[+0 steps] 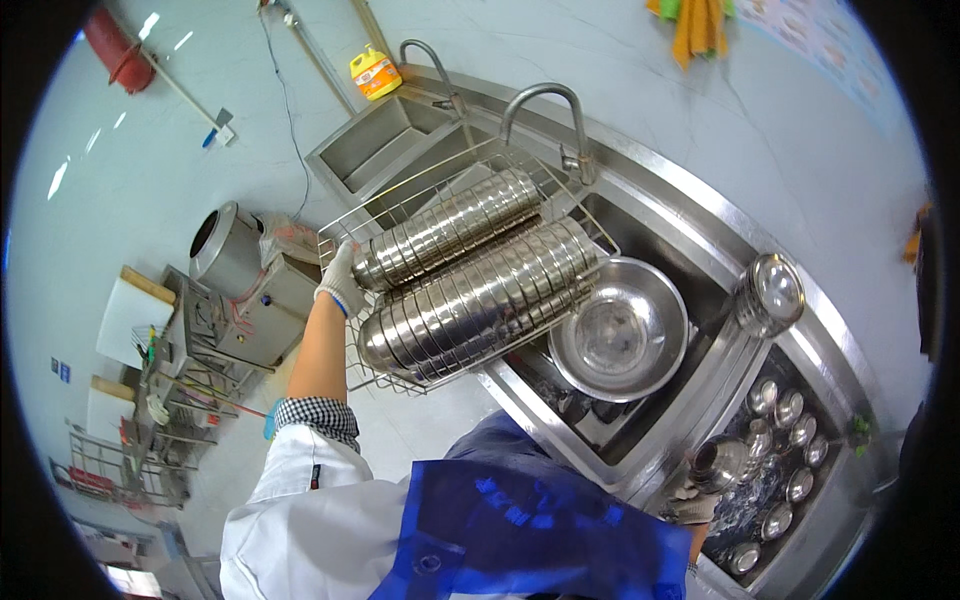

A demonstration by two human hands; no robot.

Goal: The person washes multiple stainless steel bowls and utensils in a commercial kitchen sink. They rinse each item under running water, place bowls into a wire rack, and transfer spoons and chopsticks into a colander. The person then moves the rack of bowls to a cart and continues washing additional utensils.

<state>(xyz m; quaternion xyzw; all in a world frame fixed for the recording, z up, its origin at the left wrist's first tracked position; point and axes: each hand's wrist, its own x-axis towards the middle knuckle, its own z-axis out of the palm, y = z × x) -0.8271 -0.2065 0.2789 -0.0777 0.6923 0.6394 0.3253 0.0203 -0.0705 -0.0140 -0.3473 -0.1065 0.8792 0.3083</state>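
Observation:
My left hand (341, 283), in a white knit glove, grips the near-left end of a wire basket (487, 365); some of its fingers are hidden. Long rows of nested stainless steel bowls (480, 300) lie on their sides in the basket, which sits tilted over the sinks. My right hand (694, 508), also gloved, is low at the right, partly behind the blue apron (525, 532). It holds a small stack of metal bowls (720, 463) at the edge of the right sink (817, 397). Several small bowls (778, 520) lie in that sink's water.
A large steel basin (619, 330) rests in the middle sink (675, 270). Another bowl stack (772, 296) stands on the divider's far end. Curved faucets (577, 124) rise behind. A yellow jug (375, 73) sits at the back corner. Steel equipment (277, 315) stands to the left.

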